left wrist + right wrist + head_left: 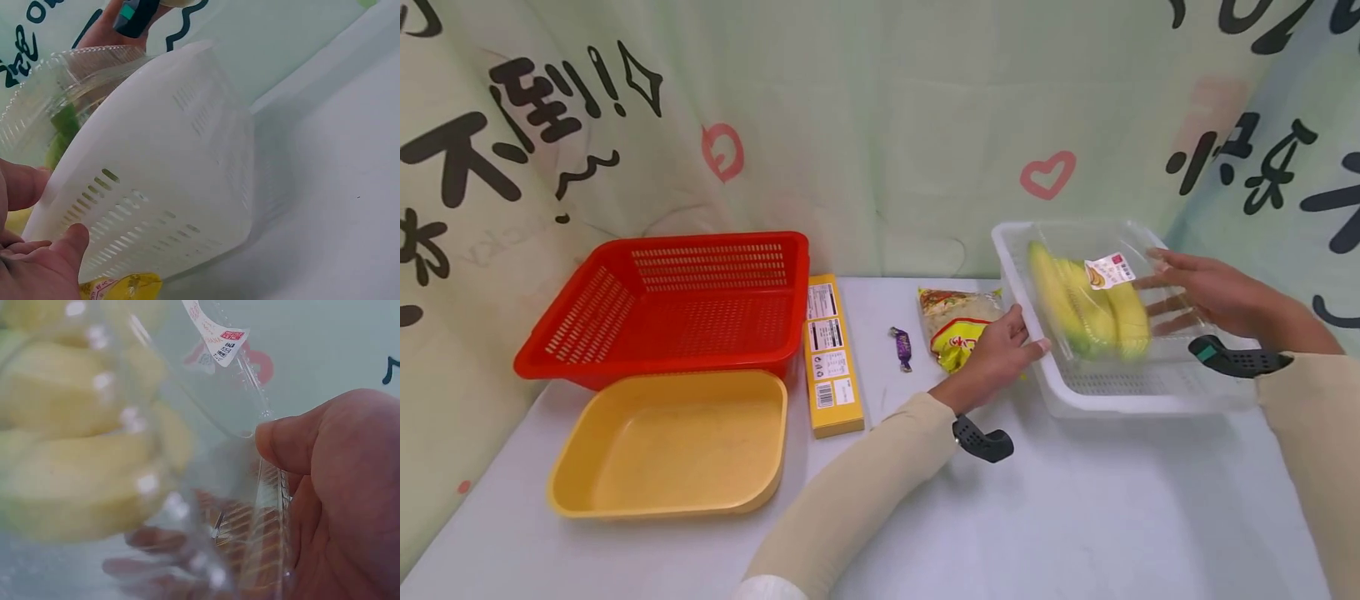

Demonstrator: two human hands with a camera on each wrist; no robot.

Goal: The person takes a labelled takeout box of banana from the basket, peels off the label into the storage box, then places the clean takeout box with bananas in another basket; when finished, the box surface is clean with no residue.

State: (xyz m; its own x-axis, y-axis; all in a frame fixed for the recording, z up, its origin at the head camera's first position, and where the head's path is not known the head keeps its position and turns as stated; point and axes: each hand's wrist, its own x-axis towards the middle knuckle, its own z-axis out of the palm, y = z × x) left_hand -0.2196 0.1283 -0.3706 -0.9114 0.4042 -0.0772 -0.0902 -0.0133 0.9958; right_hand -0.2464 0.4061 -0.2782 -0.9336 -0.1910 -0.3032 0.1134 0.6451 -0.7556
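A white plastic basket (1150,406) stands at the right of the table. My left hand (1000,354) grips its left rim, and in the left wrist view a fingertip (76,240) lies against the slotted outer wall. Inside the basket's outline, a clear plastic box (1078,367) of yellow bananas (1093,312) sits tilted, with a white label (1109,271) on its lid. My right hand (1213,292) holds that box by its right edge. In the right wrist view the thumb (281,444) presses the edge while the other fingers (150,562) show through the plastic from underneath.
Left of the basket lie a noodle packet (958,329) with a yellow end and a small purple wrapped candy (902,348). A long yellow box (833,358) is beside a red basket (662,373) and a yellow tray (670,512). A printed curtain (880,133) hangs behind.
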